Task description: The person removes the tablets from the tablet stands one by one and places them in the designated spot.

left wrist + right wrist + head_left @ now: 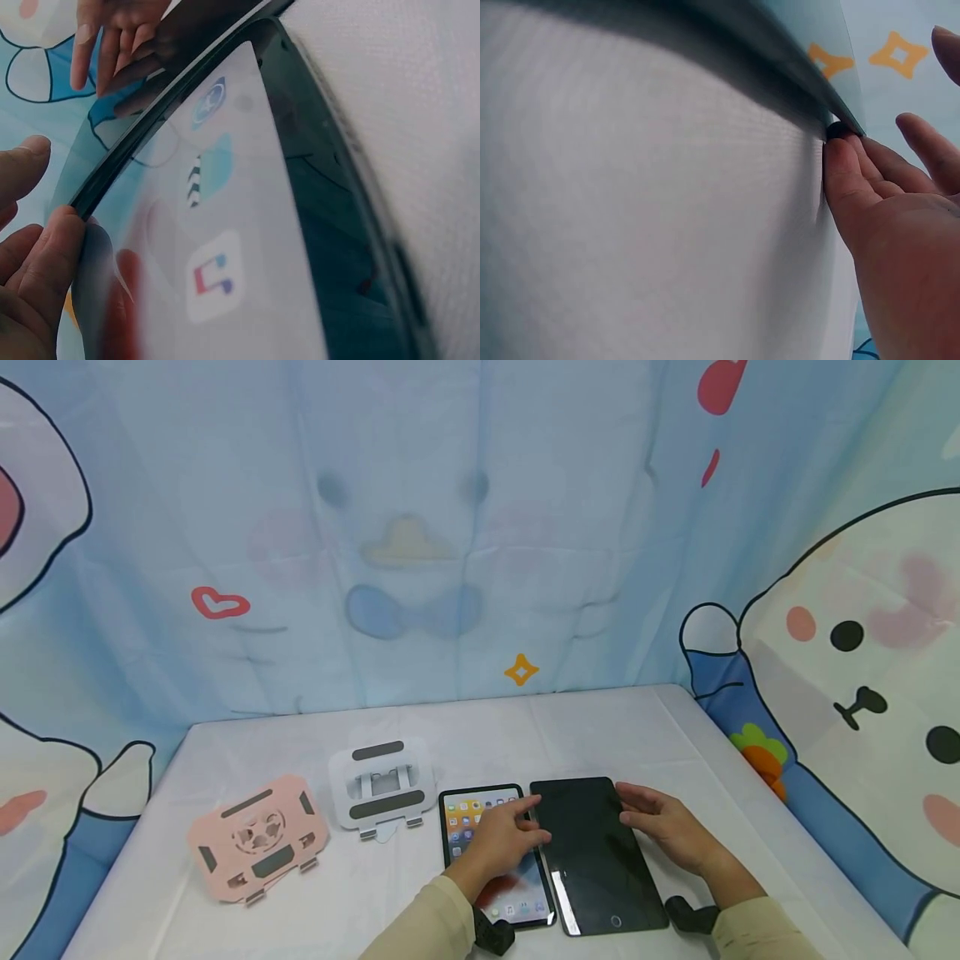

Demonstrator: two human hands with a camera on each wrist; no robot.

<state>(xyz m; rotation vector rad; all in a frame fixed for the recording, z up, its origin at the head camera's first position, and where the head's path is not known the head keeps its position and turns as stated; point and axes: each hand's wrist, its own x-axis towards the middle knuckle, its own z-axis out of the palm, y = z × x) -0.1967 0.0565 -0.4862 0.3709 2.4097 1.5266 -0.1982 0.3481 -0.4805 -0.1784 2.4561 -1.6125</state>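
Two tablets lie side by side on the white-covered table (585, 727). The left tablet (525, 889) has a lit screen with app icons; the right black tablet (600, 852) has a dark screen and a round home button. My left hand (502, 843) reaches over the lit tablet, its fingers spread toward the black tablet's left edge. In the left wrist view its fingertips (64, 225) are at a tablet edge. My right hand (671, 827) is at the black tablet's right edge, fingers extended; in the right wrist view its fingertips (841, 154) touch that edge near the cloth.
A pink folding stand (281, 818) with grey pads lies at the left. Beside it is a white stand (382, 783) with dark grey pads. Behind the table hangs a blue cartoon curtain (420, 468). Black wrist mounts (491, 933) sit at both cuffs.
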